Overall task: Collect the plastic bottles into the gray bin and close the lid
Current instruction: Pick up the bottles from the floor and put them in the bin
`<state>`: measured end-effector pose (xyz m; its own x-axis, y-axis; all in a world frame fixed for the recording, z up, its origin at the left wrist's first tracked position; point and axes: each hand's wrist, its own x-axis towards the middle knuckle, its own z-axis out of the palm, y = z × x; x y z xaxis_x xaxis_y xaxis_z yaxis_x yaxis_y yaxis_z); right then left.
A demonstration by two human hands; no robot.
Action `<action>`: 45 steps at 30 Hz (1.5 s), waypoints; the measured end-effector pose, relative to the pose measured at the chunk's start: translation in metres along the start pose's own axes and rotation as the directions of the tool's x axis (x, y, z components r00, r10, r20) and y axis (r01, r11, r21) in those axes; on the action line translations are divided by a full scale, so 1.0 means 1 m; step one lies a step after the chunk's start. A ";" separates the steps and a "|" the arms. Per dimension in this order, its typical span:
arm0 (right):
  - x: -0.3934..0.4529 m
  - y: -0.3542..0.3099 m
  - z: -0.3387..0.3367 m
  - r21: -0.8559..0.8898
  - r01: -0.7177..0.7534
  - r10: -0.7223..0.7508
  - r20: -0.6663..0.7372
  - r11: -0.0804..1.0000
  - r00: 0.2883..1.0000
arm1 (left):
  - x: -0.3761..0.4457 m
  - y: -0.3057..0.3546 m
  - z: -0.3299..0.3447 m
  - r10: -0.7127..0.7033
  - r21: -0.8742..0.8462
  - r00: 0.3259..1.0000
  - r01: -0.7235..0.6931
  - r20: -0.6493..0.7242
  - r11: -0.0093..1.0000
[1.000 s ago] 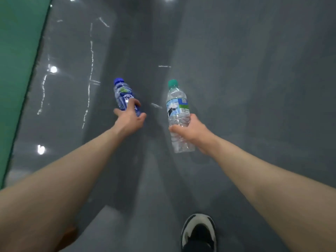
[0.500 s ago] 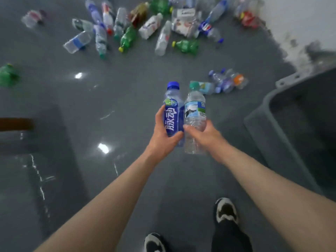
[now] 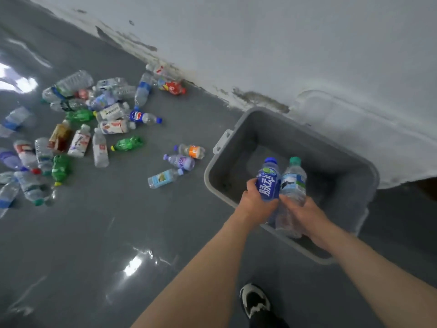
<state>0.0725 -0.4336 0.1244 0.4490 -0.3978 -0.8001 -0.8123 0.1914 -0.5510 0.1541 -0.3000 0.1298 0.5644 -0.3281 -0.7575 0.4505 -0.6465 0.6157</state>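
Gray bin [image 3: 238,138] on a glossy dark gray floor [image 3: 118,233], against a white wall [image 3: 283,43] stained brown along its base. Over the bin, a blue-labelled bottle [image 3: 268,183] with white lettering and a blue cap sits beside a clear bottle [image 3: 293,185] with a green cap and a blue, white and green label. Left of the bin lie clear, green [image 3: 127,143], red [image 3: 173,87], orange-labelled [image 3: 192,150] and pale blue-labelled [image 3: 163,178] bottles; below it, a black-and-white shoe [image 3: 254,301].

A glossy gray floor [image 3: 99,233] reflects bright light patches. A white wall [image 3: 283,43], stained and scuffed along its base, meets the floor diagonally. One black-and-white shoe [image 3: 255,301] stands at the lower edge.
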 end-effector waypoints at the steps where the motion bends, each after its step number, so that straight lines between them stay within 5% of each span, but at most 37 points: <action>1: 0.012 0.001 -0.002 0.010 -0.021 0.021 -0.012 1.000 1.000 | 0.011 -0.001 0.008 -0.014 0.016 1.000 0.014 -0.009 1.000; 8: 0.078 0.016 0.043 0.114 -0.101 0.102 0.000 0.988 0.995 | 0.059 -0.024 -0.018 -0.015 0.004 1.000 0.015 -0.013 1.000; 11: 0.085 -0.016 0.077 -0.081 -0.088 0.075 -0.149 0.993 0.986 | 0.080 -0.022 -0.060 0.046 -0.047 0.999 -0.047 -0.020 0.998; 16: 0.099 -0.089 0.138 -0.339 0.082 -0.231 -0.426 0.937 0.875 | 0.128 -0.018 -0.173 -0.002 -0.137 1.000 0.000 -0.010 0.991; 22: 0.133 -0.176 0.251 -0.452 0.314 -0.430 -0.180 0.835 0.885 | 0.183 -0.064 -0.318 -0.349 -0.058 0.937 0.350 0.027 0.935; 28: 0.202 -0.167 0.367 -0.733 0.295 -0.163 0.248 0.613 0.955 | 0.243 -0.109 -0.373 -0.449 -0.026 0.890 0.449 -0.083 0.893; 34: 0.307 -0.150 0.411 -0.848 0.209 -0.151 0.154 0.487 0.977 | 0.322 -0.148 -0.355 -0.496 -0.358 0.866 0.445 -0.061 0.821; 38: 0.363 -0.123 0.429 -0.916 0.183 0.002 0.197 0.356 0.980 | 0.366 -0.172 -0.332 -0.446 -0.561 0.895 0.366 -0.008 0.743; 41: 0.375 -0.096 0.441 -0.879 0.177 0.099 0.244 0.443 0.965 | 0.387 -0.205 -0.312 -0.456 -0.463 0.889 0.386 -0.046 0.798; 45: 0.343 -0.095 0.439 -0.638 0.113 0.063 0.247 0.762 0.967 | 0.359 -0.196 -0.313 -0.463 -0.344 0.863 0.380 -0.203 0.859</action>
<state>0.4674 -0.1947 -0.2018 0.4753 -0.1513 -0.8667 -0.8054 -0.4713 -0.3594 0.4850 -0.0758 -0.1947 0.4189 0.1559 -0.8945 0.8393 -0.4425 0.3159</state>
